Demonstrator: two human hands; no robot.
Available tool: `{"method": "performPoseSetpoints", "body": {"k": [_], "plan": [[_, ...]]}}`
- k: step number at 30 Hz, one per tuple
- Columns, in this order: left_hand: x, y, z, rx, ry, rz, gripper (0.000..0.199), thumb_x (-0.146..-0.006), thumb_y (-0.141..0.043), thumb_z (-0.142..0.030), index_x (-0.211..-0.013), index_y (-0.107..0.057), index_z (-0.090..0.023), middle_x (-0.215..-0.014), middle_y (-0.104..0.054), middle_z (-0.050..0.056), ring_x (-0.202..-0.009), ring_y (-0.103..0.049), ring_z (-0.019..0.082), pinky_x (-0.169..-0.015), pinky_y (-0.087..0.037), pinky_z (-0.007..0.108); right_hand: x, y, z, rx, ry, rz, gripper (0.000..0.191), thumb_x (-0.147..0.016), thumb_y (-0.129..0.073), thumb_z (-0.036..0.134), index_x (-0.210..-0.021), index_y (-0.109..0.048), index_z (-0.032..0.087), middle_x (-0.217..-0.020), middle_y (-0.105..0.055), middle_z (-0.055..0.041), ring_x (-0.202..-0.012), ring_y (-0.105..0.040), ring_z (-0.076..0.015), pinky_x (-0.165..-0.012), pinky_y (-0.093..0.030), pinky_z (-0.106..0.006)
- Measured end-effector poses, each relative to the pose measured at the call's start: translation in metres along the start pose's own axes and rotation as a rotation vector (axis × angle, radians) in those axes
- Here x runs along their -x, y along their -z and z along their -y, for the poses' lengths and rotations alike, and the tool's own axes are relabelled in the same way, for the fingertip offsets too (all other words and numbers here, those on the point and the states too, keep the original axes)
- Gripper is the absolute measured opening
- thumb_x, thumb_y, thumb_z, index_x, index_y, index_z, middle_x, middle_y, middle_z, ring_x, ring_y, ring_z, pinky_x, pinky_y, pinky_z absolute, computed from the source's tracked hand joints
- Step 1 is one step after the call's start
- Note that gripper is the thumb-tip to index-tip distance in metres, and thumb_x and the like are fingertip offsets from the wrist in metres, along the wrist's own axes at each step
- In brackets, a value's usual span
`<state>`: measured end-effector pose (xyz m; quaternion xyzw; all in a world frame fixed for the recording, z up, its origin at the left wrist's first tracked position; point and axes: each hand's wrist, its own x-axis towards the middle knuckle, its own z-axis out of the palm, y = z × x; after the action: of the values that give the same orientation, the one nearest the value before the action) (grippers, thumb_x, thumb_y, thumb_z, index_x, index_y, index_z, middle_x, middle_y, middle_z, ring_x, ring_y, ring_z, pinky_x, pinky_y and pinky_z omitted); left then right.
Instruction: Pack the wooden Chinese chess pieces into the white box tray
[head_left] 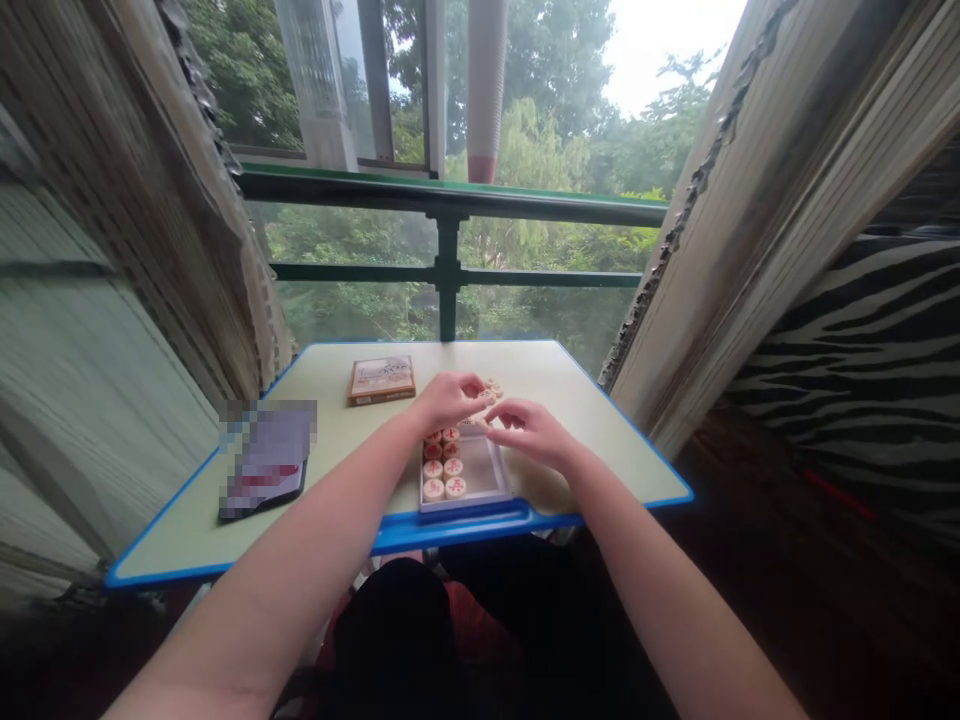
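Discs marked with red characters (454, 467) lie in two columns along the left side of a shallow tray (484, 466), set at the near edge of a pale table (600, 425) with a blue rim, as I follow two bare hands from a distance through the head camera. The right part of the tray shows its bare floor. Past the tray's far end, a small cluster of loose discs (493, 386) lies on the tabletop, close to the fingertips of both hands. The left hand (454, 398) is at the tray's far end, fingers curled toward the cluster; I cannot tell from here whether it grips a disc. Opposite, the right hand (527, 430) is above the far right corner, fingers bent and pointing toward its partner. A pale disc (481, 421) shows by those fingertips, but I cannot make out whether it is pinched or only touched. To the left I see a flat box (381, 378) with brown edges and, nearer, a dark-edged slab (266, 465) partly masked by blocks. Striped curtains (712, 230) frame a green railing (448, 272) and trees (525, 140) outside.
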<state>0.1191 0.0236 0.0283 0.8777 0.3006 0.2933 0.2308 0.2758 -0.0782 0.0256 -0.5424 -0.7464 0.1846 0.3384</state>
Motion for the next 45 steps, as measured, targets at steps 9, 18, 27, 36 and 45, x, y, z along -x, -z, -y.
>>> {"method": "performPoseSetpoints", "body": {"k": [9, 18, 27, 36, 45], "plan": [[0.008, 0.002, 0.000, -0.020, 0.011, 0.028, 0.031, -0.069, -0.059, -0.039, -0.082, -0.066, -0.012, -0.075, -0.067, 0.004, -0.068, -0.059, 0.014, -0.062, -0.044, 0.023, -0.002, -0.012, -0.001, 0.280, 0.045, -0.006, 0.015, -0.067, -0.063, 0.026, -0.079, -0.065, 0.018, -0.077, -0.055, -0.0009, -0.074, -0.048, -0.0138, -0.070, -0.037, -0.025], [0.007, 0.005, 0.002, -0.033, 0.015, 0.024, 0.028, -0.067, -0.061, -0.038, -0.079, -0.065, -0.013, -0.073, -0.067, 0.004, -0.068, -0.059, 0.015, -0.063, -0.044, 0.024, -0.004, -0.013, 0.006, 0.399, -0.035, 0.060, 0.019, -0.065, -0.063, 0.027, -0.082, -0.067, 0.022, -0.084, -0.060, -0.0022, -0.077, -0.052, -0.0161, -0.065, -0.036, -0.024], [0.007, 0.003, 0.001, -0.023, -0.012, 0.081, 0.030, -0.066, -0.061, -0.040, -0.078, -0.066, -0.013, -0.073, -0.067, 0.004, -0.068, -0.060, 0.015, -0.063, -0.045, 0.025, -0.002, -0.011, 0.010, 0.398, 0.006, 0.050, 0.020, -0.064, -0.064, 0.027, -0.083, -0.067, 0.020, -0.083, -0.060, -0.0023, -0.075, -0.051, -0.0153, -0.065, -0.037, -0.024], [0.003, 0.007, 0.008, -0.044, 0.004, 0.024, 0.029, -0.068, -0.059, -0.039, -0.080, -0.066, -0.013, -0.074, -0.067, 0.005, -0.068, -0.060, 0.016, -0.063, -0.045, 0.026, -0.004, -0.013, 0.008, 0.377, -0.001, 0.054, 0.013, -0.067, -0.062, 0.024, -0.079, -0.066, 0.021, -0.075, -0.056, -0.0009, -0.071, -0.049, -0.0137, -0.063, -0.035, -0.023], [0.004, 0.014, 0.014, -0.044, 0.044, 0.105, 0.028, -0.065, -0.060, -0.037, -0.080, -0.066, -0.015, -0.075, -0.068, 0.004, -0.069, -0.061, 0.017, -0.064, -0.045, 0.026, -0.005, -0.015, 0.004, 0.380, 0.008, 0.009, 0.011, -0.066, -0.062, 0.021, -0.077, -0.062, 0.019, -0.071, -0.054, 0.0007, -0.066, -0.046, -0.0118, -0.060, -0.031, -0.022]]}}
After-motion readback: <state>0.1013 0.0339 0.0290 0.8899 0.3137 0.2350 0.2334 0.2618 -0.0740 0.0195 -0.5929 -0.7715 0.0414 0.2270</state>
